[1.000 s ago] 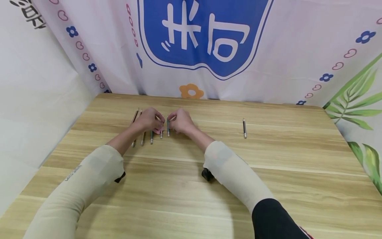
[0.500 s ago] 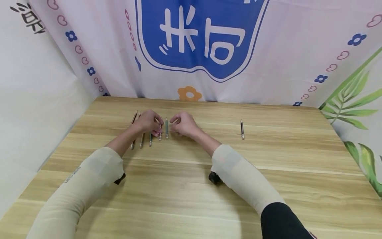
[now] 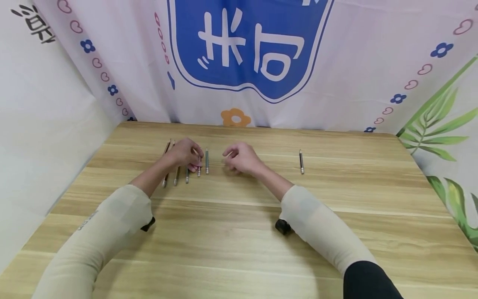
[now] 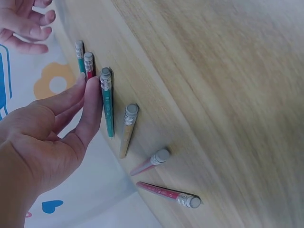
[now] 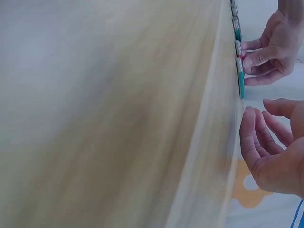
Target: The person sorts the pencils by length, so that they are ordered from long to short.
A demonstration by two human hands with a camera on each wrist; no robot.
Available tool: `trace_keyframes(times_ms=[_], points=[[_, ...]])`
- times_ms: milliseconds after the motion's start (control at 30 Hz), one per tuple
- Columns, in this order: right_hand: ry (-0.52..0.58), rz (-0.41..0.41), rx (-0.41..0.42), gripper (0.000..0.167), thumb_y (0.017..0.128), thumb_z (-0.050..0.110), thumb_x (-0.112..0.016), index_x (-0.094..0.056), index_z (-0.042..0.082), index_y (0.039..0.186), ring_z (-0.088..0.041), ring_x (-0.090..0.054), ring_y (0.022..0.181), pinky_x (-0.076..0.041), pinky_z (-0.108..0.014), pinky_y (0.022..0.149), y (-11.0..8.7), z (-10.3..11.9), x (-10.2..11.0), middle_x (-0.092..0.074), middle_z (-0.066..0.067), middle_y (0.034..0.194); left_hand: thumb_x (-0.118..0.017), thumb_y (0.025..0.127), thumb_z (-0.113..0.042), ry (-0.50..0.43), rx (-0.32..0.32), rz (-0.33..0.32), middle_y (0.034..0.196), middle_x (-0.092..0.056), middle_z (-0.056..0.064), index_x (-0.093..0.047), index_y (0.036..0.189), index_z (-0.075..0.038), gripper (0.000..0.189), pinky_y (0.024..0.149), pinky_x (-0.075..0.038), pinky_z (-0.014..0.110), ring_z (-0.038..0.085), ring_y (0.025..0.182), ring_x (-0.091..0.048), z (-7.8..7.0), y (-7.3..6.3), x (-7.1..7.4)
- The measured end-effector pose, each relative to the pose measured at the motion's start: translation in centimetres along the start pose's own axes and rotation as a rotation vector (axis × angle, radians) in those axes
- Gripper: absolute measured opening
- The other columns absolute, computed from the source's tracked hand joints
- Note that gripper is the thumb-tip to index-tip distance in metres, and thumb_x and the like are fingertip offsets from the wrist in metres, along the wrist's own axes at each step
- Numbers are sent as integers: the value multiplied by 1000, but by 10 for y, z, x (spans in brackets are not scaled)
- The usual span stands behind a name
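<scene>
Several eraser-tipped pencils lie in a row on the wooden table. My left hand (image 3: 183,153) is over the row, thumb and finger pinching a red pencil (image 4: 89,64) by its sides near the eraser end. Just right of it lies a green pencil (image 3: 207,161), untouched by either hand. Left of the red one are another green pencil (image 4: 107,104), a gold pencil (image 4: 128,128) and red pencils, the outermost red pencil (image 4: 161,191) being at the end. My right hand (image 3: 242,158) hovers right of the row, fingers loosely bent and holding nothing.
A single dark pencil (image 3: 301,161) lies apart on the right side of the table (image 3: 239,249). A white printed curtain (image 3: 149,95) hangs along the table's back edge, and a pale wall sheet stands at the left.
My right hand has let go of the rightmost green pencil of the row and moved away to the right. My left hand has stayed at the red pencil. The head view has shifted slightly.
</scene>
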State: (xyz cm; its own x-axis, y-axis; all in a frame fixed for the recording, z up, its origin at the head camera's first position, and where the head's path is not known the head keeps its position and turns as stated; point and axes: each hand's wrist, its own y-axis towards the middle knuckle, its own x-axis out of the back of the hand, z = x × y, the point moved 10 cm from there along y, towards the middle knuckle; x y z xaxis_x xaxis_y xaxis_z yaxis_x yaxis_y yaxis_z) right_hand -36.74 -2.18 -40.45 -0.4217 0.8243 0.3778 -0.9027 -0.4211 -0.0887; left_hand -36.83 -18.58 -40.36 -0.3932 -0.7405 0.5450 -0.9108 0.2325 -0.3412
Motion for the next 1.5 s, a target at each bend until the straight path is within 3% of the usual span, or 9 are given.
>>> trace_keyframes(times_ms=[500,733,1167,1500], points=[[-18,-54,-12,26,93,-1,-69,-70,-6,118,-27,-69,76,-65,-36,62,-24,-11,39,-67,-12,91,-59,98,12,42,-50,-11,94,-68,27,-60,123,18,26,67,-67,34,22,68,-69,-10,-4,3],[4,-67,-23,28,92,-6,-64,-67,-11,119,-33,-73,82,-67,-39,70,-34,-18,57,-69,-17,94,-66,97,5,75,-86,-36,89,-67,23,-62,121,16,27,63,-64,31,21,67,-68,-16,-3,2],[-12,-113,-57,30,91,-8,-64,-65,-13,121,-30,-71,80,-67,-37,71,-51,-32,91,-69,-21,97,-64,98,1,131,-155,-28,88,-68,21,-65,123,13,27,67,-65,33,22,70,-67,-32,2,-13],[-17,-161,-56,28,91,-9,-65,-65,-14,119,-26,-70,79,-66,-32,67,-58,-45,116,-67,-21,96,-64,97,4,74,-175,-17,93,-67,24,-63,123,15,28,66,-64,35,27,75,-68,-43,4,-25]])
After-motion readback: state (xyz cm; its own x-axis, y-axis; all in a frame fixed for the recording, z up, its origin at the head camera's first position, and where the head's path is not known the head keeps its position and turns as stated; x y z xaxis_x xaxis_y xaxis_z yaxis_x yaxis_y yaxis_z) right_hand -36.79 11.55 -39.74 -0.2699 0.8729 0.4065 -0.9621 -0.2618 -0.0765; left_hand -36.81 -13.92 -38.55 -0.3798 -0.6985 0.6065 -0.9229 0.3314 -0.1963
